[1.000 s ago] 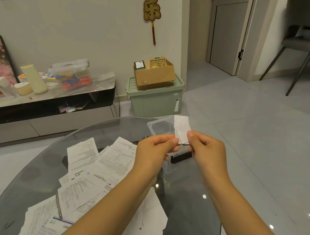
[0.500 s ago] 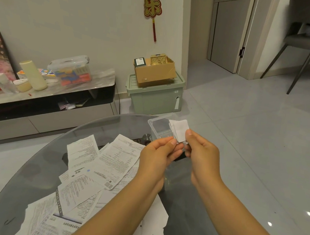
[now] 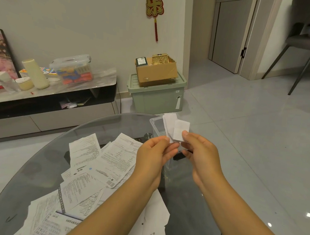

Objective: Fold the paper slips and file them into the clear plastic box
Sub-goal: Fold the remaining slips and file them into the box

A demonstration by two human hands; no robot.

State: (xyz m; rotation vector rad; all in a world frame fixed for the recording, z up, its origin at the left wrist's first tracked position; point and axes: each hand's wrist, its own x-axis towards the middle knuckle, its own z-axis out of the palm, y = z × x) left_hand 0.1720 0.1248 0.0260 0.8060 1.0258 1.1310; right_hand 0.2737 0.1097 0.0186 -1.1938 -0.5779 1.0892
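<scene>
Two hands — left hand (image 3: 153, 153) and right hand (image 3: 199, 152) — are pinched on a folded paper slip (image 3: 175, 129), held just above the clear plastic box (image 3: 156, 125).

From my feed, the clear plastic box (image 3: 154, 124) is mostly covered by the paper slips (image 3: 176, 128) and the left hand (image 3: 151, 157), so I can't see what lies inside it. Just beside the box, a dark object (image 3: 178, 156) peeks out between both hands, too hidden to identify. Nearer me than the box, the receipts (image 3: 96, 170) run off the bottom edge, print too small to read.
</scene>
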